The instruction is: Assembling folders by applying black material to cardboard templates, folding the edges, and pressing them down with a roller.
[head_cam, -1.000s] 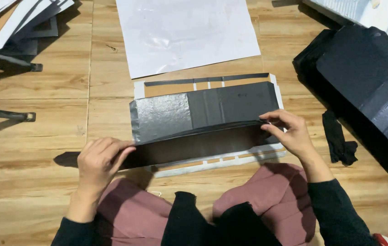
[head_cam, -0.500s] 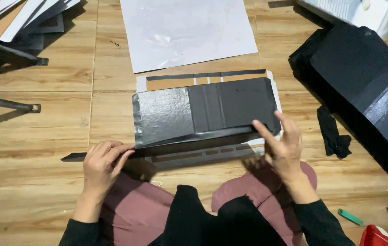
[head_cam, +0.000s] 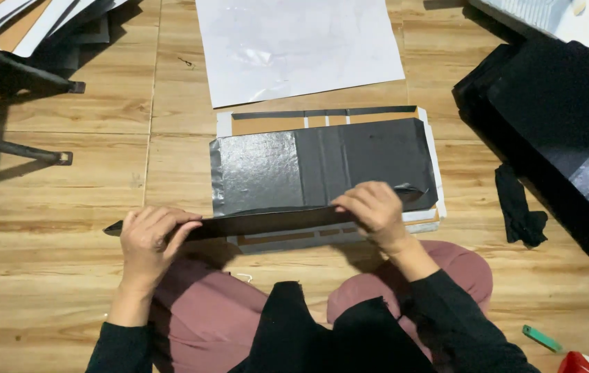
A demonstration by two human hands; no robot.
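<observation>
Seated on the wooden floor (head_cam: 66, 290), the person folds the near edge of a black sheet (head_cam: 322, 169) that lies flat over a white backing (head_cam: 431, 148). The left hand (head_cam: 148, 242) pinches the long folded strip (head_cam: 253, 222) at its left end; the right hand (head_cam: 372, 206) presses it closed near the right corner. Keeping the strip taut and level should give a straight crease; sliding pressure outward would likely avoid wrinkles.

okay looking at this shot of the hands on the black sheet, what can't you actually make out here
Head view only:
- The near edge of the black sheet: covered by the left hand and right hand.
- The white backing: mostly under the sheet.
- The black bundle: cut off by the right edge.
- The green item: too small to identify.
</observation>
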